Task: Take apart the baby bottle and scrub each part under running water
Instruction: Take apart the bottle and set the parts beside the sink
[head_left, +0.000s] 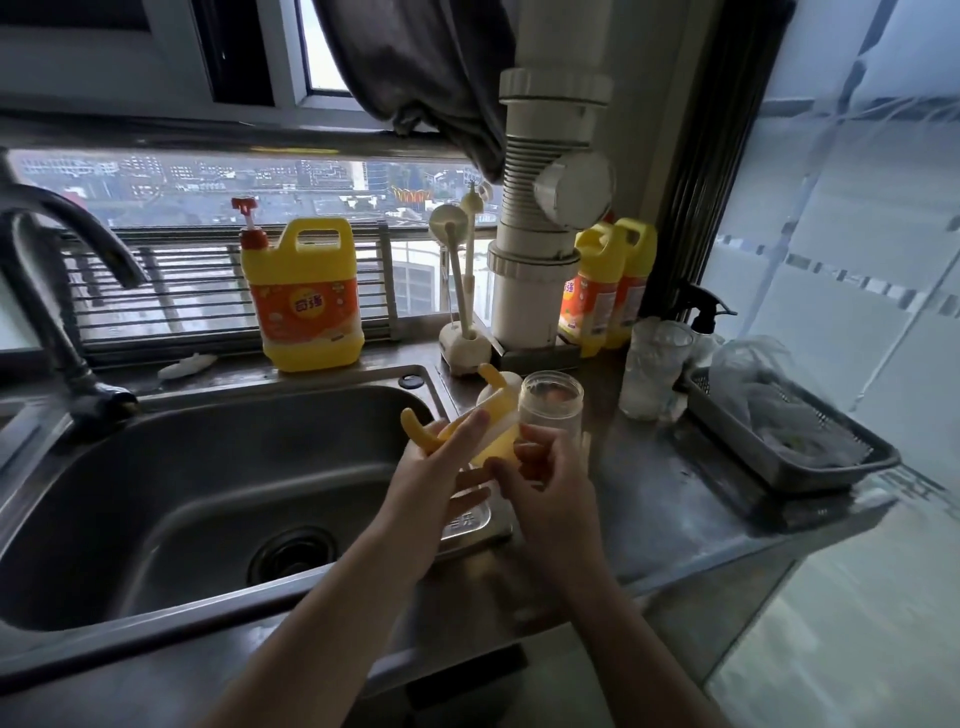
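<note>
Above the steel surface (654, 499), just right of the sink (218, 391), a person's left hand (441, 470) grips the yellow handled collar (492, 451); the right hand (551, 491) curls round the clear bottle (551, 408), mouth upward.

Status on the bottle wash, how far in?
Early. Done: nothing visibly. In hand: left hand grips the yellow handled collar, right hand the clear bottle body, seemingly twisting them apart. Remaining: separating parts, scrubbing; faucet shows no running water, bottle brushes sit in their stand.

Head camera, wide-angle, facing forward-down; close above left hand (441, 467), right hand (551, 491), sink (130, 493); edges apparently warped.
</note>
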